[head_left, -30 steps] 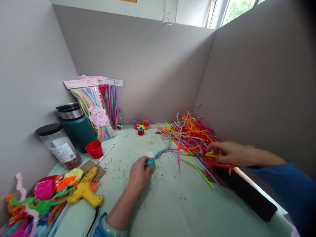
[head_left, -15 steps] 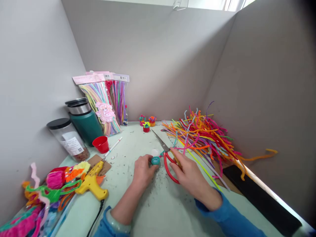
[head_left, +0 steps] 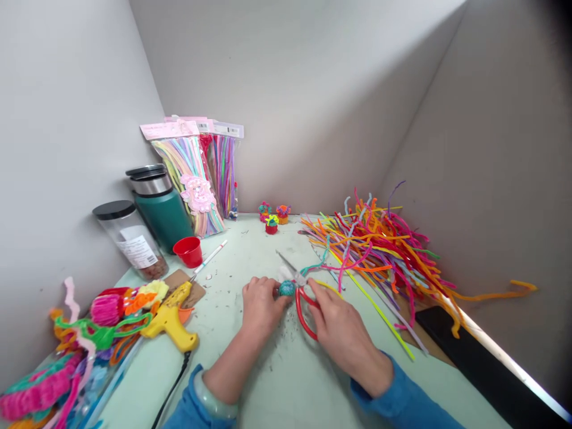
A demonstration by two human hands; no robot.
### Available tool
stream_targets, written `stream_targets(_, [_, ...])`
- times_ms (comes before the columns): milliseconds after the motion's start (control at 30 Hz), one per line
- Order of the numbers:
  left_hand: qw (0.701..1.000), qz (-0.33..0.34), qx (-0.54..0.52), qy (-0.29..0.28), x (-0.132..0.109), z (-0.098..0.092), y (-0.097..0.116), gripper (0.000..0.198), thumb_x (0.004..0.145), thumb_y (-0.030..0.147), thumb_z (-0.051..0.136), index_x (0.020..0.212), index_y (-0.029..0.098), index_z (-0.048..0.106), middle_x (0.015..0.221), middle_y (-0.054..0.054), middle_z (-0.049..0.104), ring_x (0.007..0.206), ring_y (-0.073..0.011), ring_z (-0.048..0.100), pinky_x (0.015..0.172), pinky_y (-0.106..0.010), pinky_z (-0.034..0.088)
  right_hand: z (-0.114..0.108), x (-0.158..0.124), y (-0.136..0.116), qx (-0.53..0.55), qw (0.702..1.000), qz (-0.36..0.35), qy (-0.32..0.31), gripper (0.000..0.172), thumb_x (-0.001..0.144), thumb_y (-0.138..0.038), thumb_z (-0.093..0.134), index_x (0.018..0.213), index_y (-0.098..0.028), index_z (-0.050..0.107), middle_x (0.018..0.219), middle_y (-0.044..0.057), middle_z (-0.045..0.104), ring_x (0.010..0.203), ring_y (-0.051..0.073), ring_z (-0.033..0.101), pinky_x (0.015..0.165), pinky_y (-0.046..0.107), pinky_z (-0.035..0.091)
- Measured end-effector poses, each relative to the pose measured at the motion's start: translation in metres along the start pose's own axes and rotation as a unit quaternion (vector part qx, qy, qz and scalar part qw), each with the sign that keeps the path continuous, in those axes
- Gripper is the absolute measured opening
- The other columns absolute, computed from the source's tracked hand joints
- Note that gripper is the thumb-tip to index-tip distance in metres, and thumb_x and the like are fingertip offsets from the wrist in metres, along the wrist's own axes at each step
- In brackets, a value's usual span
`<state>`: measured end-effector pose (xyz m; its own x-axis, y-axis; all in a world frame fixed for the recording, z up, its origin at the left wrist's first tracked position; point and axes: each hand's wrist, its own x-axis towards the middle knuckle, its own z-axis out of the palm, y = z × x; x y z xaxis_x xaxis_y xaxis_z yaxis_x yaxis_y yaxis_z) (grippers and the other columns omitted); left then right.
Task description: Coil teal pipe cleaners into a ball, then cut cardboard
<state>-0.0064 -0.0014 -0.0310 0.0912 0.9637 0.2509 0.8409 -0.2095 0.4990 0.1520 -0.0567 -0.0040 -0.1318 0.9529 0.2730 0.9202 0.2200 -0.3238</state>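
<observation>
Left hand [head_left: 261, 304]: palm down on the table [head_left: 286, 381], fingers [head_left: 277, 296] curled and pinched around the coil [head_left: 286, 289].
Coil: small teal pipe-cleaner ball, at the left fingertips, on the table between the two hands; loose teal tail [head_left: 313, 266] running off toward the pile.
Right hand [head_left: 342, 328]: closed on the red handles of the scissors [head_left: 300, 292], fingers through or around the loops; exact grip hidden by the hand.
Scissors: blades slightly parted, tips pointing away and to the left, pivot just beside the coil; whether touching the tail cannot be told.
Pile [head_left: 379, 250]: loose pipe cleaners in many colours, right of the hands, against the right wall, near but apart from the right hand.
Glue gun [head_left: 172, 319]: yellow, lying left of the left hand, well apart from it.
Cup [head_left: 189, 251]: red, behind the glue gun, beside a green flask [head_left: 161, 205] and a clear jar [head_left: 129, 238].
Packs [head_left: 201, 173]: bagged pipe cleaners standing in the far left corner.
Small pieces [head_left: 272, 217]: three little coloured finished bits at the far wall.
Tangle [head_left: 89, 333]: bent pipe cleaners at the near left edge.
</observation>
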Motion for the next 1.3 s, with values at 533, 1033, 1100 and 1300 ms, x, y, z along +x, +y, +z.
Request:
stream_targets(533, [1.000, -0.005, 0.021, 0.000, 0.001, -0.001, 0.004, 0.005, 0.067, 0.022, 0.061, 0.071, 0.019, 0.063, 0.072, -0.003, 0.063, 0.079, -0.0207, 0.052, 0.072, -0.031, 0.031, 0.013, -0.004, -0.011, -0.079, 0.997, -0.011, -0.012, 0.048, 0.086, -0.012, 0.037, 0.134, -0.014, 0.035, 0.092, 0.011, 0.059, 0.073, 0.020, 0.059, 0.060, 0.027, 0.045])
stream_targets(1033, [0.999, -0.012, 0.040, -0.024, 0.002, -0.005, 0.006, 0.010, 0.069, 0.026, 0.061, 0.075, 0.019, 0.064, 0.076, -0.004, 0.065, 0.081, -0.0218, 0.054, 0.073, -0.032, 0.033, 0.012, 0.001, -0.012, -0.033, 0.999, -0.001, 0.010, 0.048, 0.089, -0.016, 0.035, 0.137, -0.013, 0.031, 0.099, 0.014, 0.058, 0.082, 0.021, 0.059, 0.068, 0.029, 0.045])
stream_targets(1100, [0.999, -0.012, 0.041, -0.024, 0.002, -0.006, 0.006, 0.009, 0.068, 0.025, 0.062, 0.074, 0.019, 0.064, 0.076, -0.004, 0.065, 0.082, -0.0217, 0.054, 0.073, -0.032, 0.033, 0.011, 0.002, -0.008, -0.035, 0.999, -0.009, -0.034, 0.046, 0.087, -0.014, 0.037, 0.133, -0.013, 0.036, 0.096, 0.014, 0.060, 0.082, 0.022, 0.059, 0.068, 0.029, 0.045])
stream_targets(1300, [0.999, -0.008, 0.041, -0.025, 0.002, -0.007, 0.007, 0.011, 0.068, 0.028, 0.061, 0.074, 0.019, 0.064, 0.073, -0.003, 0.065, 0.080, -0.0214, 0.054, 0.073, -0.032, 0.033, 0.008, 0.004, -0.004, -0.018, 1.000, -0.006, 0.013, 0.047, 0.090, -0.017, 0.033, 0.136, -0.013, 0.031, 0.102, 0.014, 0.059, 0.084, 0.021, 0.059, 0.071, 0.030, 0.045])
